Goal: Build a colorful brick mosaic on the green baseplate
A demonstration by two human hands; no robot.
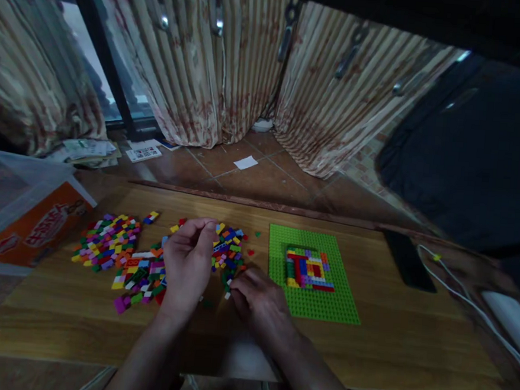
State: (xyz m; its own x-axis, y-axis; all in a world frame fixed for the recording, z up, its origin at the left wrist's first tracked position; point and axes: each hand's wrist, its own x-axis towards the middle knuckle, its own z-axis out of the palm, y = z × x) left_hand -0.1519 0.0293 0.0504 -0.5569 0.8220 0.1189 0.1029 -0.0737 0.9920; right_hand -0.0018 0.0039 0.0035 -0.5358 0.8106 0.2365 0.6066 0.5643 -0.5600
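Left hand (pixel 188 264) hovers over the pile of small coloured bricks (pixel 148 258) on the wooden tabletop (pixel 365 345), back up, fingers curled inward; whether it holds a brick, I cannot tell. Right hand (pixel 259 302) rests low beside it, fingertips pinched narrow at the pile's near edge. A green baseplate (pixel 341 302) with a partly built brick block (pixel 309 270) lies just right.

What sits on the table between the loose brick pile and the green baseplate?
In the head view, only two or three stray bricks lie between the brick pile and the green baseplate; otherwise bare wood.
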